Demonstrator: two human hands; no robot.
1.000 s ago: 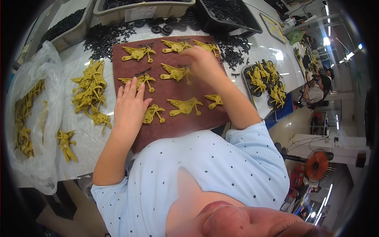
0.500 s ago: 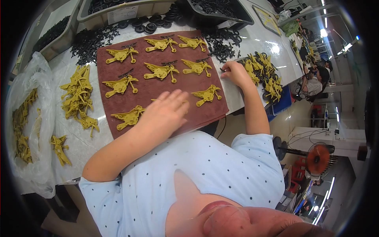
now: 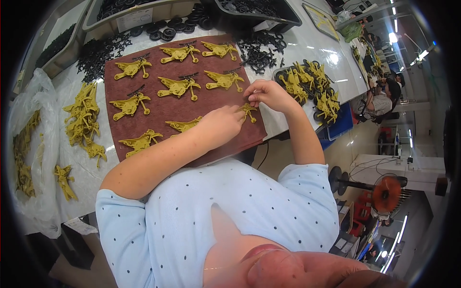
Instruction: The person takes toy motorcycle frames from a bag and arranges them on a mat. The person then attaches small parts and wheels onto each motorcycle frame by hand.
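From where I stand, both hands meet over the lower right corner of a dark red cloth (image 3: 158, 115) spread on a white table (image 3: 276, 124). The left hand (image 3: 223, 124) reaches across the cloth, palm down, its fingers together and slightly bent, their tips at one end of a yellow plastic piece (image 3: 249, 113). That piece lies on the cloth, partly hidden by those fingers; whether they grip it or only steady it, I cannot tell. The right hand (image 3: 268, 95) hovers just above the same piece, fingers curled in and thumb drawn close to the fingertips; I cannot make out whether anything small sits between them.

The other yellow pieces lie in rows on the cloth, well apart from one another. In the two far rows, each has a thin black part (image 3: 188, 76) by its upper edge. The nearest row is partly covered by the left forearm.

To the left are a loose heap of yellow pieces (image 3: 81, 117), a single one (image 3: 64, 182) and a clear plastic bag (image 3: 45, 96) with more inside. Beyond the cloth lie black wheels (image 3: 168, 33) and small black parts (image 3: 259, 50), in front of a black bin (image 3: 283, 18).
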